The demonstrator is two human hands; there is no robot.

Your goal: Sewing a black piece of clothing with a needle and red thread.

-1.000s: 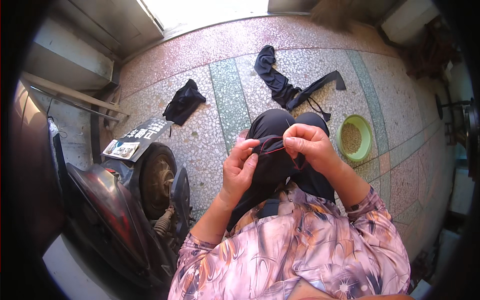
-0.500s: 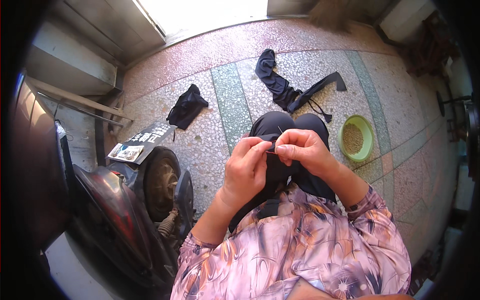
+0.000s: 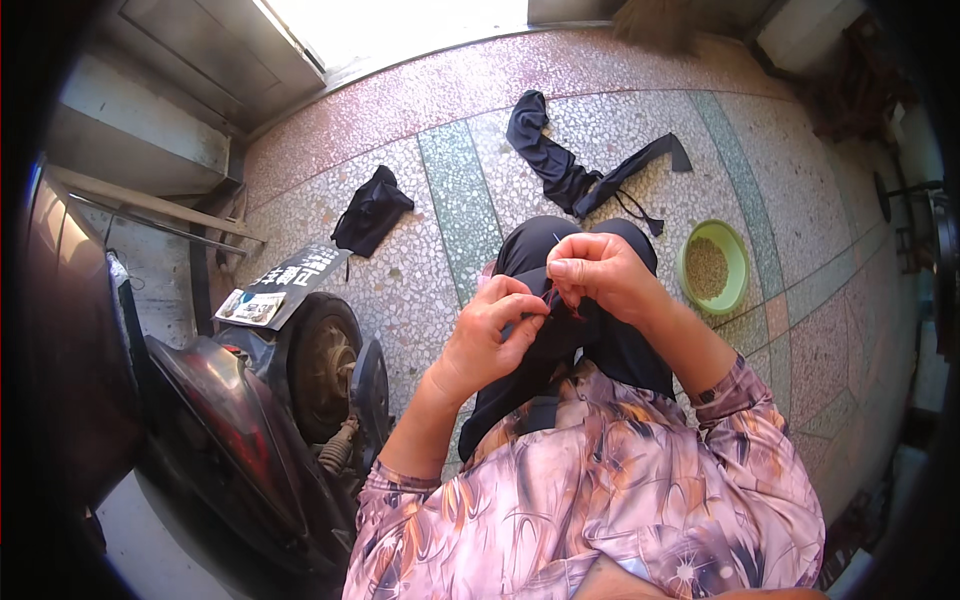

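Above my dark-trousered knees (image 3: 540, 240) both hands are raised close together. My right hand (image 3: 600, 275) is closed in a pinch on a thin needle (image 3: 557, 238), whose tip sticks up past the fingertips. Red thread (image 3: 549, 294) runs between the two hands, with a loose tangle below the right fingers. My left hand (image 3: 495, 325) has thumb and forefinger pressed together at the thread. Dark material shows just behind the left fingertips; whether it is separate cloth or my trousers, I cannot tell.
Black cloth pieces lie on the terrazzo floor: a bundle (image 3: 373, 212) ahead left and a long strip (image 3: 560, 170) ahead. A green bowl (image 3: 741, 270) of small pale grains stands right of my knees. A scooter (image 3: 240, 400) stands close on my left.
My right hand has risen slightly and drawn away from the left, which has dropped a little. More red thread shows between and below them.
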